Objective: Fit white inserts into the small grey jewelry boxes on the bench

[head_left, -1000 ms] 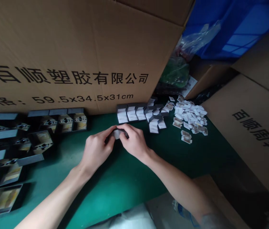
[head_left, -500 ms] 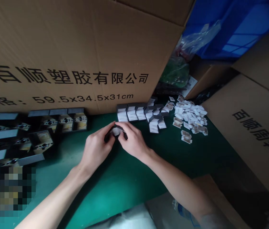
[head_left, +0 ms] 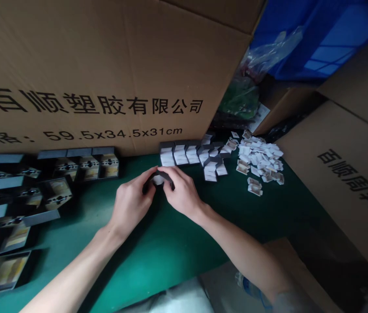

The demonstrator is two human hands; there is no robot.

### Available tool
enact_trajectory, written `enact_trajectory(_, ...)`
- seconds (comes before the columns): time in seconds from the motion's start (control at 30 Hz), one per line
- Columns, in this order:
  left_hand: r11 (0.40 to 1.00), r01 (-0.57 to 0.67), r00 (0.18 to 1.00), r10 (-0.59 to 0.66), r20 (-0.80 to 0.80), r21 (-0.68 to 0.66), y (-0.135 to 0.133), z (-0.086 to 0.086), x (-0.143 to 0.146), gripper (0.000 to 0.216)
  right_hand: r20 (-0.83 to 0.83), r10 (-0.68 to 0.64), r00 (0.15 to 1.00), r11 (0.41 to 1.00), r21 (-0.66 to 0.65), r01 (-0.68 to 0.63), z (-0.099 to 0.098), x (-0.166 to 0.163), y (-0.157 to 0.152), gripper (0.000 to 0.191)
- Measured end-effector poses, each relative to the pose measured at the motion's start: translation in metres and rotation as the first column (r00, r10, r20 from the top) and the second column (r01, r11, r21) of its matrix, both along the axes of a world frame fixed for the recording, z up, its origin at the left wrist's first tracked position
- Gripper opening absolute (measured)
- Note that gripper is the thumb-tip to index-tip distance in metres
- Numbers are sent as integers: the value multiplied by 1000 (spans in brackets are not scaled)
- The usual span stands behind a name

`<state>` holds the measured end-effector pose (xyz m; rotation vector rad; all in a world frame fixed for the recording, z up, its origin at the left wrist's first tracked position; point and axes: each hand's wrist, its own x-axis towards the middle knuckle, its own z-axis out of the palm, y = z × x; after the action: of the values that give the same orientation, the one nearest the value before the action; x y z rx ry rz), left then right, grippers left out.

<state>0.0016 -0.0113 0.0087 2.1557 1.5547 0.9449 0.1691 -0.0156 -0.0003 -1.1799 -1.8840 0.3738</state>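
Both hands meet over the green table [head_left: 158, 243] and pinch one small dark box with a white insert [head_left: 158, 179]. My left hand [head_left: 131, 205] grips its left side with thumb and fingers closed. My right hand [head_left: 181, 191] holds its right side, fingers curled over the top. Just behind them stands a row of small grey boxes with white inserts [head_left: 190, 155]. A loose heap of small white folded cards [head_left: 260, 161] lies to the right.
A big brown carton with black print [head_left: 105, 74] walls off the back. Open dark boxes with gold-patterned insides [head_left: 56, 182] fill the left. Another printed carton [head_left: 343, 178] stands on the right, with blue crates [head_left: 321, 39] and plastic bags [head_left: 242, 95] behind.
The hands have turned the small box slightly and shifted a little up; its white inside now shows between the fingers. Nothing else has moved.
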Motion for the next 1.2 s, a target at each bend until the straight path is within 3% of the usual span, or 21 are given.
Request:
enact_trajectory(0.7, 999, 32, 998, -32, 52, 8, 1, 0, 0, 47, 34, -46, 998, 999, 5, 45, -1, -1, 0, 43)
enact_trajectory(1.07, 998, -10, 999, 12, 33, -59, -1, 8, 0, 47, 35, -104, 994, 994, -28, 105, 2, -1, -3, 41)
enact_trajectory(1.2, 988, -20, 997, 30, 68, -153, -1, 12, 0, 45, -11, -151, 988, 988, 21, 151, -1, -2, -1, 36)
